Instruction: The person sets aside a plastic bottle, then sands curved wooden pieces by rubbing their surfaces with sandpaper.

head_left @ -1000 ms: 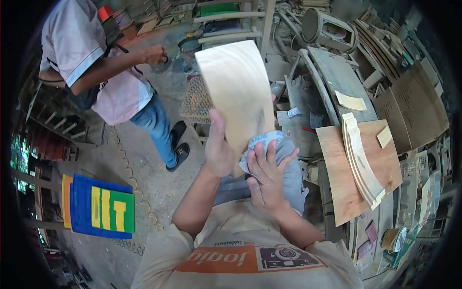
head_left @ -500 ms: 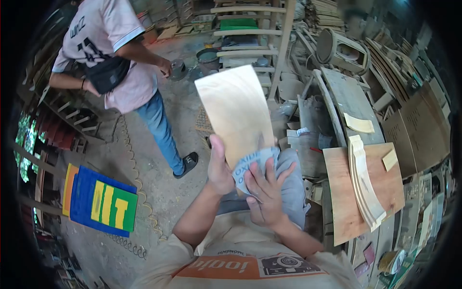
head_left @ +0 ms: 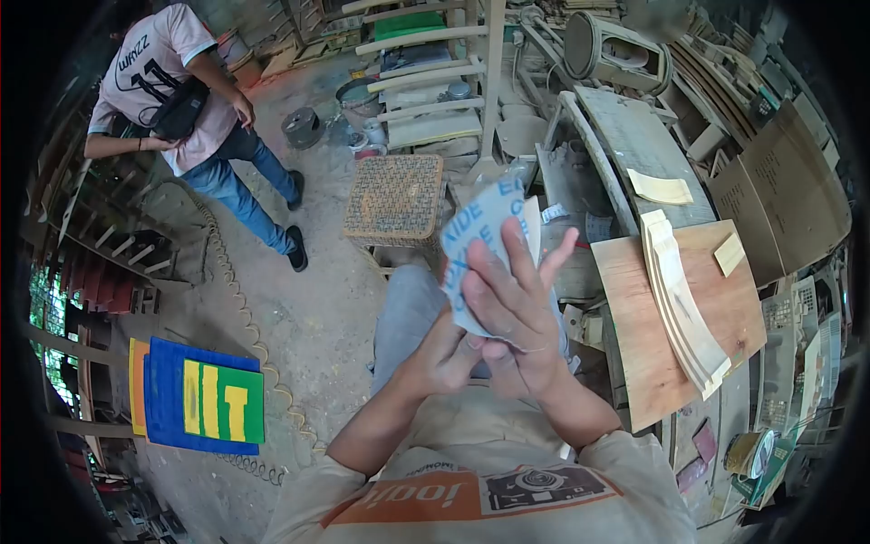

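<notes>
Blue-lettered, pale-backed sandpaper (head_left: 473, 238) covers most of a thin curved wooden piece (head_left: 534, 238), whose pale edge shows behind my fingers. My right hand (head_left: 517, 304) presses the sandpaper against the wood, its fingers stretched up over the backing and the little finger standing apart. Below and to the left, my left hand (head_left: 444, 354) is closed round the lower end of the wood, most of which is hidden by the paper and the hands. Both hands are in front of my body, above my lap.
A woven-top stool (head_left: 394, 195) stands ahead. At right, a plywood sheet (head_left: 625, 317) bears stacked curved wooden strips (head_left: 680, 304); another curved piece (head_left: 659, 189) lies beyond. Painted boards (head_left: 168, 390) and a coiled hose (head_left: 249, 317) are at left. A person (head_left: 172, 91) stands ahead left.
The wooden piece has turned from broad face showing to nearly edge-on, and the sandpaper has moved up with my right hand. The other person has moved farther away; my view has shifted.
</notes>
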The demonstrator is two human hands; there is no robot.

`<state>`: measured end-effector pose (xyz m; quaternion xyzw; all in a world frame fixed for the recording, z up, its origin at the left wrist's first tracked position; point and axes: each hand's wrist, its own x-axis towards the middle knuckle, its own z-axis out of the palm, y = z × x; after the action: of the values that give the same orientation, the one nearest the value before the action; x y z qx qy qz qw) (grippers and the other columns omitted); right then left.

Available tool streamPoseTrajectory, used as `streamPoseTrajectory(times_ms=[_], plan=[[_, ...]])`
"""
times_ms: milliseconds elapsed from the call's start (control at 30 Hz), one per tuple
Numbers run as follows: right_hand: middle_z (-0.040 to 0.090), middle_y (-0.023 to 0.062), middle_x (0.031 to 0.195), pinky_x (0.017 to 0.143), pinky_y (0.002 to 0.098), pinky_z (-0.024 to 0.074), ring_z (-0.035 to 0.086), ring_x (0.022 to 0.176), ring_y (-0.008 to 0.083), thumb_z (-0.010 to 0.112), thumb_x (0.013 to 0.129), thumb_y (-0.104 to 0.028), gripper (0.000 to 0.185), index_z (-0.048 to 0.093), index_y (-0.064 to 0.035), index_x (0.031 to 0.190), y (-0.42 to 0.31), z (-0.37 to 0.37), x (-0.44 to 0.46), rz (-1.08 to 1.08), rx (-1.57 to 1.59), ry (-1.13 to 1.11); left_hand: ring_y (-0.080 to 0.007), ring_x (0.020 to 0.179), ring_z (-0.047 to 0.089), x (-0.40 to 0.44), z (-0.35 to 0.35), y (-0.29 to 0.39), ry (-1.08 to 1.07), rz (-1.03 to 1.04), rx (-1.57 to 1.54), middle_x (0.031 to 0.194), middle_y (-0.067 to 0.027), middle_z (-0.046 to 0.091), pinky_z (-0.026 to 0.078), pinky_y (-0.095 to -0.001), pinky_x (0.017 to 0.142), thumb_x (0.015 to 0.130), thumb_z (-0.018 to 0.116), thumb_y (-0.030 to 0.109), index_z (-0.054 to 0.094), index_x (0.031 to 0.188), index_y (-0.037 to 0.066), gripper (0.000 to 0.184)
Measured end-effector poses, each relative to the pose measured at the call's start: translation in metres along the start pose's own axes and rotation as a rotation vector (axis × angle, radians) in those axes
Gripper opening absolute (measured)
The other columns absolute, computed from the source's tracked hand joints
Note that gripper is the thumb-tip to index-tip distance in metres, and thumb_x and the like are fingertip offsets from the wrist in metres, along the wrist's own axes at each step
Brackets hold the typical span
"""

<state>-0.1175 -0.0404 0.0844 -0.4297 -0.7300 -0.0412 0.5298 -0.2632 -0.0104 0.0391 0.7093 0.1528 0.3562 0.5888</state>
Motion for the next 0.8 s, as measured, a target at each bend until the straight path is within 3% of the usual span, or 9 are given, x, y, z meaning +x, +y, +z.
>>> streamPoseTrajectory(times_ms=[33,67,167,300,433,500,567,667,800], plan=[[0.052,0.0124,0.137,0.1,0.0637,-0.0233,0.03,0.14,0.0333,0.031,0.1,-0.03,0.047,0.055,-0.004,0.13,0.003,-0.001,-0.005,-0.074,-0.012,-0.038,-0.0398,0.122,0.045,-0.001,-0.005,-0.007,-0.067,-0.005,0.007,0.129,-0.0263,0.046,0.033,-0.0414,0.102,0.098,0.033,0.051,0.049,0.124,-0.007,0.066],[0.052,0.0136,0.137,0.101,0.0638,-0.0224,0.029,0.14,0.0333,0.033,0.099,-0.028,0.045,0.055,-0.0033,0.13,0.01,-0.007,0.001,0.102,0.02,0.03,-0.0404,0.122,0.044,0.0,-0.005,-0.01,-0.131,-0.015,0.011,0.13,-0.0274,0.045,0.032,-0.0419,0.103,0.097,0.035,0.051,0.051,0.123,-0.007,0.065],[0.051,0.0146,0.137,0.101,0.0633,-0.0223,0.029,0.14,0.034,0.032,0.1,-0.028,0.045,0.056,-0.0026,0.129,0.02,-0.013,0.007,0.177,0.104,0.107,-0.0413,0.125,0.042,0.01,0.006,-0.006,-0.045,0.089,0.034,0.135,-0.0288,0.041,0.031,-0.0425,0.105,0.096,0.038,0.053,0.053,0.123,-0.008,0.068],[0.049,0.0148,0.139,0.103,0.0615,-0.0213,0.026,0.141,0.036,0.032,0.1,-0.03,0.047,0.053,-0.0021,0.132,0.013,-0.015,0.0,0.008,0.087,-0.003,-0.0421,0.129,0.038,0.014,0.008,0.001,0.029,0.156,0.103,0.139,-0.0299,0.036,0.029,-0.0435,0.107,0.095,0.039,0.054,0.051,0.122,-0.011,0.072],[0.051,0.0141,0.138,0.102,0.0635,-0.0214,0.026,0.141,0.0365,0.036,0.099,-0.029,0.045,0.055,-0.0023,0.129,0.023,-0.001,0.0,0.167,0.204,0.169,-0.0433,0.13,0.037,0.017,0.009,-0.011,0.004,0.147,0.086,0.139,-0.0304,0.037,0.029,-0.0441,0.106,0.095,0.04,0.053,0.051,0.122,-0.011,0.071],[0.051,0.0142,0.137,0.101,0.0667,-0.0191,0.03,0.14,0.0368,0.043,0.095,-0.026,0.041,0.059,-0.0029,0.126,0.007,-0.005,-0.007,-0.124,0.142,-0.066,-0.0434,0.129,0.037,0.016,0.009,-0.014,0.036,0.121,0.064,0.138,-0.0306,0.038,0.03,-0.0444,0.106,0.095,0.04,0.053,0.051,0.122,-0.011,0.07],[0.055,0.0129,0.134,0.102,0.0672,-0.0156,0.034,0.137,0.0374,0.039,0.097,-0.026,0.041,0.061,-0.0034,0.123,0.016,-0.004,0.005,-0.048,0.075,-0.014,-0.0439,0.129,0.037,0.011,0.007,-0.016,0.021,-0.07,0.026,0.137,-0.0314,0.039,0.03,-0.0447,0.106,0.095,0.04,0.052,0.051,0.121,-0.012,0.07],[0.057,0.0113,0.132,0.105,0.0653,-0.0123,0.037,0.135,0.0376,0.037,0.098,-0.026,0.042,0.061,-0.0035,0.124,0.043,-0.001,0.024,0.157,0.213,0.143,-0.0453,0.13,0.036,0.023,0.004,-0.017,0.056,0.144,0.07,0.137,-0.0323,0.039,0.03,-0.0444,0.106,0.096,0.04,0.052,0.053,0.118,-0.012,0.069],[0.057,0.0136,0.131,0.107,0.06,-0.0087,0.038,0.135,0.0365,0.035,0.098,-0.024,0.042,0.06,-0.0012,0.123,0.017,-0.009,0.02,-0.099,0.178,-0.092,-0.0468,0.126,0.04,0.024,-0.003,-0.022,0.056,0.149,0.163,0.134,-0.0334,0.04,0.034,-0.0435,0.102,0.095,0.042,0.052,0.053,0.116,-0.011,0.068]])
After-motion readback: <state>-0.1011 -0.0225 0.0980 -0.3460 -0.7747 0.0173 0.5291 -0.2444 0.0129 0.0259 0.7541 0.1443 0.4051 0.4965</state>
